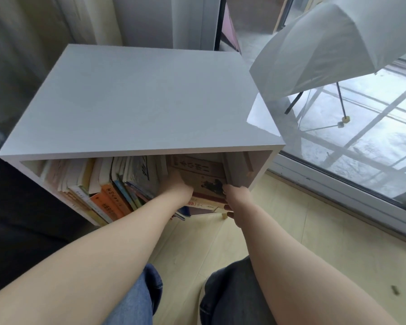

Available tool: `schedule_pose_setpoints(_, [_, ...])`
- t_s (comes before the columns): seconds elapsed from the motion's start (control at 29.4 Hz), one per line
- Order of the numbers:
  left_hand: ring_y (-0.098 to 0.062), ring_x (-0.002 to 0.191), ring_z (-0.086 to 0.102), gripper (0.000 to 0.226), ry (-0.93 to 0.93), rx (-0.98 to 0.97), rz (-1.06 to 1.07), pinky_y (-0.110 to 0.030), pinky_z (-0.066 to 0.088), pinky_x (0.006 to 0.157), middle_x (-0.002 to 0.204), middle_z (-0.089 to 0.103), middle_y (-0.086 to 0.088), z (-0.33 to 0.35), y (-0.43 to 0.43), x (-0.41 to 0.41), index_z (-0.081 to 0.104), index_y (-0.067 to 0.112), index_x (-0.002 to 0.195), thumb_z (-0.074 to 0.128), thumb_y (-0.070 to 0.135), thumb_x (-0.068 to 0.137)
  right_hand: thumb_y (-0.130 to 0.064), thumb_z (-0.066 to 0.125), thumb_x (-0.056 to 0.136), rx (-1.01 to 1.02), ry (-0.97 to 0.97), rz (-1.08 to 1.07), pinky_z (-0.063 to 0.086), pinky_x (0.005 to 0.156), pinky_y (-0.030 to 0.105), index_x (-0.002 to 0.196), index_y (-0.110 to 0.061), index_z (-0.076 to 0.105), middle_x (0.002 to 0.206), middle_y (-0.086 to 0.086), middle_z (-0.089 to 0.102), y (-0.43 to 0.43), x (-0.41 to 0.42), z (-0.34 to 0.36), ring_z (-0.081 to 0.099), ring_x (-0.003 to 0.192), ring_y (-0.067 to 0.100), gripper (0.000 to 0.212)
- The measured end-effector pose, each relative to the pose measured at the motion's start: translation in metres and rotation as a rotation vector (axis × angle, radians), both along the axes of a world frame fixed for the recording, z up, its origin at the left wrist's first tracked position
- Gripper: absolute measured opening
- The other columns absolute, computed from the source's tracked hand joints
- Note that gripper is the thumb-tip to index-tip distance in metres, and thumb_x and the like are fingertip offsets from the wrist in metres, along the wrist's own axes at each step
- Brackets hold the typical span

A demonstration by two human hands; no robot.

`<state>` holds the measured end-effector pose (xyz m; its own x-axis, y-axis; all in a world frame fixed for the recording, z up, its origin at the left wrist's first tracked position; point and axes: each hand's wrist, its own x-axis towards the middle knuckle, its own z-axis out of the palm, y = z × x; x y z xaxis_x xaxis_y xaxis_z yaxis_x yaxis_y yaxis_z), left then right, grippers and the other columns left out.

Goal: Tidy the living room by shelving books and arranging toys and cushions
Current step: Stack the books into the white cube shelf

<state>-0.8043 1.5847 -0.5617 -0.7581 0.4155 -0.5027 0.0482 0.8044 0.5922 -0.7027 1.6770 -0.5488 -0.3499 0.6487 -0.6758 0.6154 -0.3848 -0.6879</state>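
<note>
Already the shelving looks well advanced, as I judge it. The white shelf (138, 102) holds a packed row of books (108, 198) in the left half of its opening, at about 7 o'clock from the middle of its top. They stand or lean with spines toward the person, and some lean quite untidily. One brown book (197, 174) is now at the mouth of the right half, at about 5 o'clock, partly under the top board and partly outside. It lies on a few flat books (204, 204), whose spines face the person.

The right hand (236, 200) grips the right near corner of the book, thumb on the cover and fingers curled below. The left hand (177, 186) touches its left edge. Its fingers go into the shadow of the shelf, so I cannot tell if they curl around the book or only press it.

The book lies cover up, a little tilted. Its long axis runs from about 5 o'clock to 11 o'clock, so into the shelf. The end with the title points inward, and the end with the dark picture points toward the person.

What is left, I think, is to push this book fully inside and perhaps to straighten the leaning row. Toys and cushions are not in view, so I cannot judge that part. An open umbrella (326, 43) stands at 2 o'clock.
</note>
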Motion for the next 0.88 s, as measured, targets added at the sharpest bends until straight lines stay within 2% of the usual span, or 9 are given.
schedule_pose_setpoints(0.07, [-0.02,0.086,0.058,0.041,0.034,0.059,-0.066,-0.024,0.043,0.059,0.118,0.055,-0.009,0.012,-0.012,0.011,0.04,0.016,0.135,0.049,0.014,0.095,-0.023,0.043,0.096,0.037,0.003,0.01,0.04,0.063,0.029,0.134,-0.006,0.043,0.112,0.011,0.055,-0.008,0.004,0.006,0.051,0.09,0.024,0.042])
schedule_pose_setpoints(0.14, [-0.022,0.099,0.056,0.045,0.092,0.108,-0.114,-0.025,0.044,0.068,0.129,0.052,-0.008,0.024,-0.027,0.022,0.041,0.016,0.137,0.048,0.013,0.094,-0.024,0.042,0.096,0.088,0.019,0.031,0.042,0.062,0.027,0.131,-0.009,0.045,0.11,0.011,0.058,-0.02,0.01,0.016,0.052,0.088,0.023,0.038])
schedule_pose_setpoints(0.24, [-0.023,0.103,0.058,0.034,0.122,0.156,-0.048,-0.027,0.049,0.078,0.123,0.058,-0.006,0.041,-0.049,0.036,0.055,0.019,0.123,0.047,0.014,0.091,-0.025,0.043,0.096,0.165,0.056,0.076,0.042,0.065,0.027,0.126,-0.01,0.049,0.106,0.01,0.058,-0.044,0.022,0.032,0.052,0.087,0.022,0.034])
schedule_pose_setpoints(0.34, [-0.024,0.1,0.061,0.026,0.104,0.212,0.055,-0.037,0.054,0.085,0.113,0.063,-0.006,0.059,-0.065,0.059,0.06,0.02,0.114,0.048,0.016,0.092,-0.026,0.044,0.096,0.201,0.096,0.076,0.041,0.064,0.027,0.12,-0.011,0.051,0.106,0.009,0.058,-0.067,0.04,0.045,0.052,0.089,0.021,0.029])
schedule_pose_setpoints(0.48, [-0.017,0.094,0.06,0.023,0.154,0.311,0.035,-0.027,0.052,0.071,0.108,0.064,-0.003,0.079,-0.073,0.08,0.059,0.019,0.115,0.047,0.017,0.096,-0.024,0.047,0.095,0.242,0.24,-0.041,0.044,0.065,0.025,0.114,-0.013,0.055,0.104,0.005,0.059,-0.088,0.054,0.058,0.055,0.093,0.02,0.023])
schedule_pose_setpoints(0.61, [-0.011,0.087,0.063,0.016,0.206,0.557,0.038,-0.031,0.054,0.081,0.099,0.064,0.003,0.113,-0.072,0.081,0.059,0.021,0.107,0.048,0.015,0.096,-0.02,0.051,0.093,0.367,0.48,-0.145,0.043,0.062,0.024,0.099,-0.02,0.058,0.101,0.005,0.063,-0.085,0.051,0.098,0.06,0.089,0.02,0.009])
schedule_pose_setpoints(0.71, [-0.008,0.081,0.064,0.016,0.269,0.748,0.064,-0.02,0.054,0.071,0.1,0.063,0.005,0.158,-0.037,0.058,0.055,0.024,0.108,0.046,0.016,0.097,-0.019,0.05,0.094,0.448,0.601,-0.16,0.05,0.072,0.031,0.093,-0.022,0.056,0.098,0.005,0.065,-0.051,0.026,0.143,0.061,0.083,0.019,0.006])
schedule_pose_setpoints(0.78, [-0.008,0.078,0.064,0.015,0.309,0.81,0.04,-0.015,0.052,0.064,0.098,0.061,0.008,0.178,-0.016,0.043,0.055,0.023,0.109,0.047,0.018,0.097,-0.018,0.05,0.094,0.466,0.633,-0.124,0.051,0.079,0.034,0.091,-0.021,0.055,0.096,0.003,0.065,-0.032,0.01,0.16,0.062,0.079,0.017,0.007])
schedule_pose_setpoints(0.88, [-0.009,0.079,0.064,0.015,0.244,0.835,0.104,-0.017,0.053,0.067,0.1,0.062,0.004,0.172,0.033,-0.001,0.056,0.022,0.107,0.047,0.017,0.097,-0.018,0.05,0.092,0.455,0.599,-0.129,0.05,0.081,0.037,0.081,-0.028,0.054,0.089,0.0,0.065,0.013,-0.029,0.159,0.061,0.074,0.014,0.016])
